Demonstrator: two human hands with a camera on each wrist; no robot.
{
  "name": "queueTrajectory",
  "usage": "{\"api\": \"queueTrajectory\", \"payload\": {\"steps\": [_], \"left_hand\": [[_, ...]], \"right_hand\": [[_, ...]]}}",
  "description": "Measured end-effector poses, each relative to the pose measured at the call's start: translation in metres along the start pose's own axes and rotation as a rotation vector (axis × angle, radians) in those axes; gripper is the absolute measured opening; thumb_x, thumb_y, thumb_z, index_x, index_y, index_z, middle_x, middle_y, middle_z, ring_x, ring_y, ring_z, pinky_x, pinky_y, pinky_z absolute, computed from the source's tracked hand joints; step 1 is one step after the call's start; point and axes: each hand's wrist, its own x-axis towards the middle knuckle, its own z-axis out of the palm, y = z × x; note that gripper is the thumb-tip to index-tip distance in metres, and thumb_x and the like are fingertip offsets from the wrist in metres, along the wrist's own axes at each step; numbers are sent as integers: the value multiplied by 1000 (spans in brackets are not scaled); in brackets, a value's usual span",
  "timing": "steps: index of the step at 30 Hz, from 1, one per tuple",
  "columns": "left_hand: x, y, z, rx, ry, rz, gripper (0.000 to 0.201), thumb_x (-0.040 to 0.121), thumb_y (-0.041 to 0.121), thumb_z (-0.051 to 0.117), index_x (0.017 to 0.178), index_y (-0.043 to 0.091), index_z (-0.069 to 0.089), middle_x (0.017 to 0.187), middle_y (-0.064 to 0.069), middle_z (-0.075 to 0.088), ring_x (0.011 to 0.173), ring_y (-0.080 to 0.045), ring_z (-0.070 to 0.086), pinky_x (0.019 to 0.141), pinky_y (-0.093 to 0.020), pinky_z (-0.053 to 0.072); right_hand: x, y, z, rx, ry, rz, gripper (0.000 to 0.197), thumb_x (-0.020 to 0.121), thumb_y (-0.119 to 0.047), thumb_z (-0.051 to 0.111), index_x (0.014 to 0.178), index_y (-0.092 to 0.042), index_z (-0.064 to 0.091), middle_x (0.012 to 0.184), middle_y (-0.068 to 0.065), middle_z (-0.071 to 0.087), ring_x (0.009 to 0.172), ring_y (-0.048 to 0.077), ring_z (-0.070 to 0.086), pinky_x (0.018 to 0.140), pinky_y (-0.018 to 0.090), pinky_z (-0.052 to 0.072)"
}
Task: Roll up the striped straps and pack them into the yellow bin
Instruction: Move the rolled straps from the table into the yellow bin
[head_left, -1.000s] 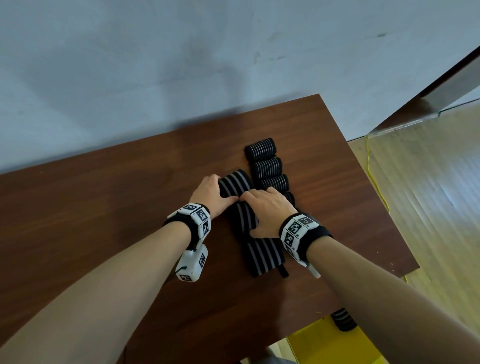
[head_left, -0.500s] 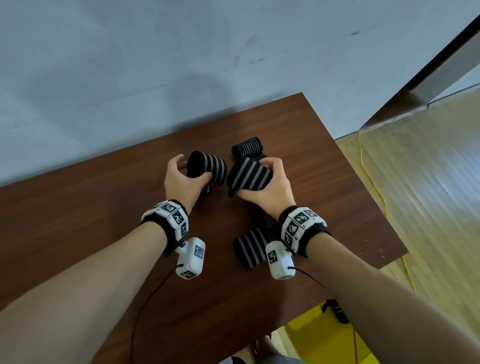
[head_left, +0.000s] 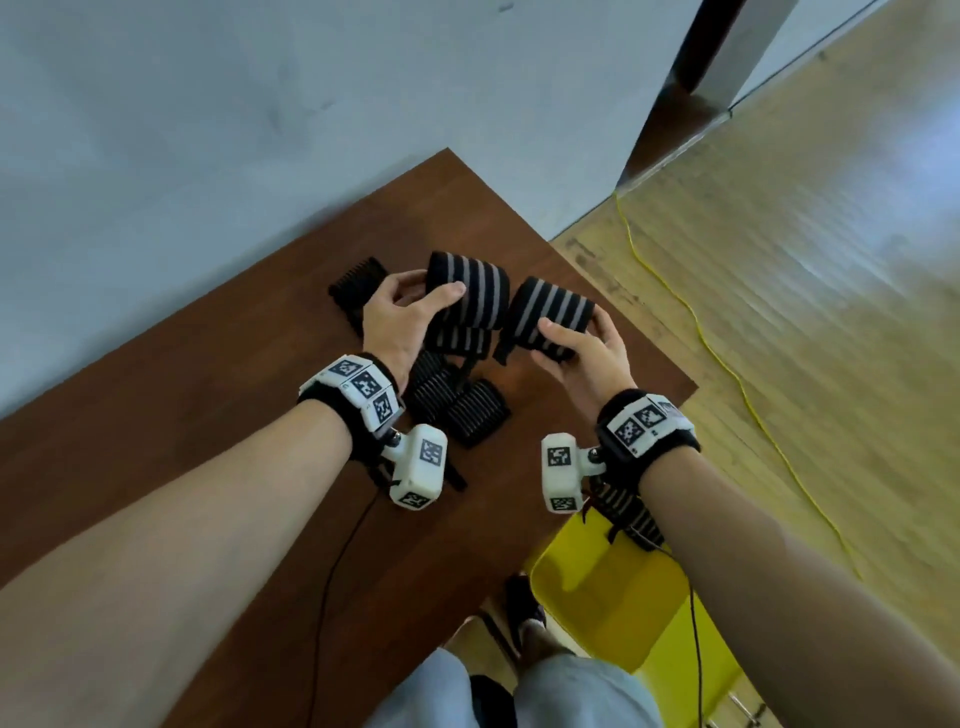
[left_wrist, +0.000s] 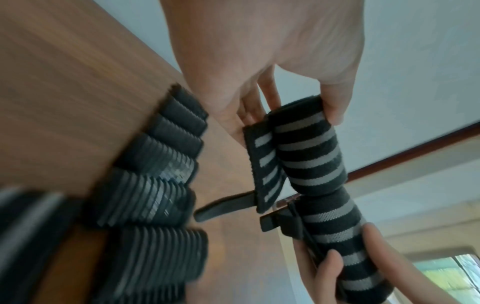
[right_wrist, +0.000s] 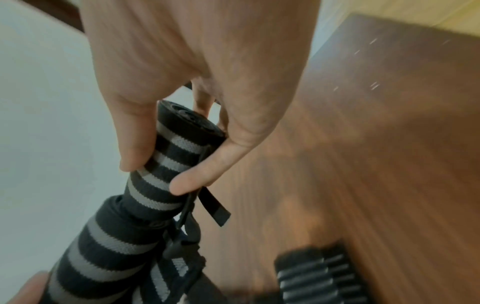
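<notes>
Head view: my left hand (head_left: 402, 317) grasps one rolled striped strap (head_left: 470, 296), my right hand (head_left: 584, 353) another (head_left: 550, 317), both above the worktop (head_left: 208, 415). They look soft and springy; I'd grip mid-roll, pinning the loose tab. Yellow bin (head_left: 613, 597) sits below my right wrist.

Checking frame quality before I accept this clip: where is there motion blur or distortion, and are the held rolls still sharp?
Head view: floor at right smeared, wide-angle bend along the table edge; both held rolls readable. Left wrist view: rolls on the table streaked, the left hand's roll crisp. Right wrist view: wood grain blurred, the right hand's roll sharp.
</notes>
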Motion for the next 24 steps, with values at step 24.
{"api": "queueTrajectory", "payload": {"steps": [24], "left_hand": [[-128, -163, 231, 806, -556, 42, 54, 83, 30, 86, 128, 26, 57, 129, 5, 65, 113, -13, 60, 100, -34, 52]], "right_hand": [[-44, 66, -331, 194, 727, 144, 58, 84, 2, 76, 137, -3, 52, 133, 15, 57, 113, 34, 61, 81, 49, 64]]}}
